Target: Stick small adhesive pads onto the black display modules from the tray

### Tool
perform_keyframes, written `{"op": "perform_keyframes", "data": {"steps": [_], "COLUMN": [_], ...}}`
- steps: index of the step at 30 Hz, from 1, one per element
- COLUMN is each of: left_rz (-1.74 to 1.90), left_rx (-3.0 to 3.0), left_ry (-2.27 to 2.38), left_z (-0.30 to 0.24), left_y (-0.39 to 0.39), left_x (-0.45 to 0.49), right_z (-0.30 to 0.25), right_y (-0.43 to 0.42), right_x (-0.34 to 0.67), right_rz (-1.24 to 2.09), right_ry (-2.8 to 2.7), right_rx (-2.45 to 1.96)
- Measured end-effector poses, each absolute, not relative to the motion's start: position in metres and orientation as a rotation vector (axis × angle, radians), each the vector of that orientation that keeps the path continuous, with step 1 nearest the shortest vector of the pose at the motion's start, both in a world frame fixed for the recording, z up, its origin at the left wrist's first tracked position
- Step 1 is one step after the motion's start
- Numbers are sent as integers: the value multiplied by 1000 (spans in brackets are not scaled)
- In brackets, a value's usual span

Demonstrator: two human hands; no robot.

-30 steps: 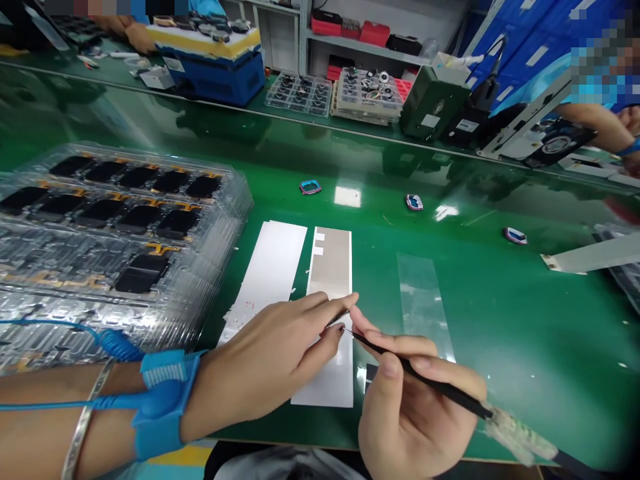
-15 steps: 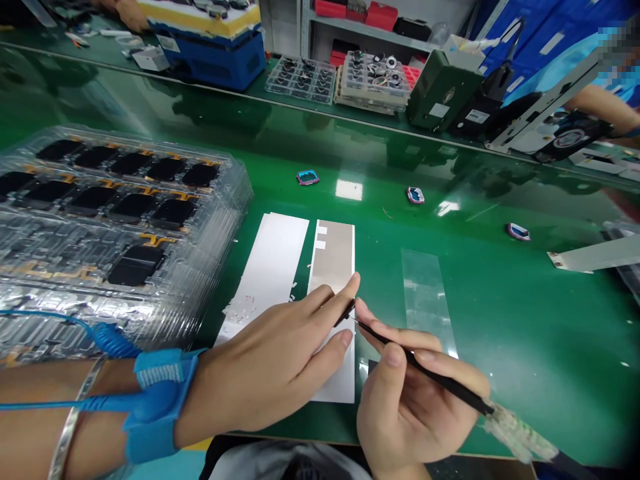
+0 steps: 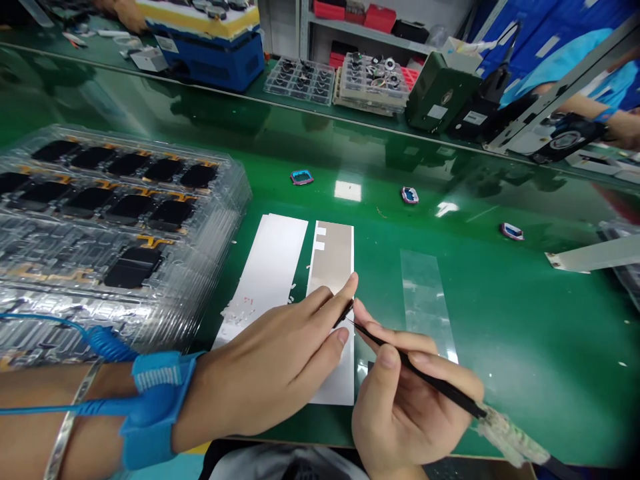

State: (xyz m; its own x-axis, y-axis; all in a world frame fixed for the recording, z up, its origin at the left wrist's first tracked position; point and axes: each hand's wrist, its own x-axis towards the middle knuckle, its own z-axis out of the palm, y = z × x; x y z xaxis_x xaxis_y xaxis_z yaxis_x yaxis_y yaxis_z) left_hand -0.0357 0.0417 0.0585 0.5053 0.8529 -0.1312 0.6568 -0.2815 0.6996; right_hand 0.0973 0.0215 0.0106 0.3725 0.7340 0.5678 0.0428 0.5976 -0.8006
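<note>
Index finger and thumb of the left hand (image 3: 270,370) have spread wider since a second ago.
I see a small black part (image 3: 344,315) at the index finger, over the tan sheet (image 3: 333,257); its grip is hidden, I cannot tell. Right hand (image 3: 415,408) pinches a fine-tipped black tool (image 3: 447,389), point just beside the part.

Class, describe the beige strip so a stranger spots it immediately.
Find the green bench, then the person's left hand. The beige strip runs out from beneath it, between a white sheet and a clear film. Unlike both, it shows two small white rectangles near its far end.
</note>
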Motion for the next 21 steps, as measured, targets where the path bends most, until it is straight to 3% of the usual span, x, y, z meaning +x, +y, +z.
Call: {"op": "perform_keyframes", "data": {"steps": [21], "left_rz": [294], "left_rx": [2010], "left_ry": [1237], "left_z": [57], "left_y": [45], "left_x": [-38], "right_z": [4], "right_y": [19], "right_x": [103], "right_rz": [522], "right_ry": [-1176], "right_rx": [-799]}}
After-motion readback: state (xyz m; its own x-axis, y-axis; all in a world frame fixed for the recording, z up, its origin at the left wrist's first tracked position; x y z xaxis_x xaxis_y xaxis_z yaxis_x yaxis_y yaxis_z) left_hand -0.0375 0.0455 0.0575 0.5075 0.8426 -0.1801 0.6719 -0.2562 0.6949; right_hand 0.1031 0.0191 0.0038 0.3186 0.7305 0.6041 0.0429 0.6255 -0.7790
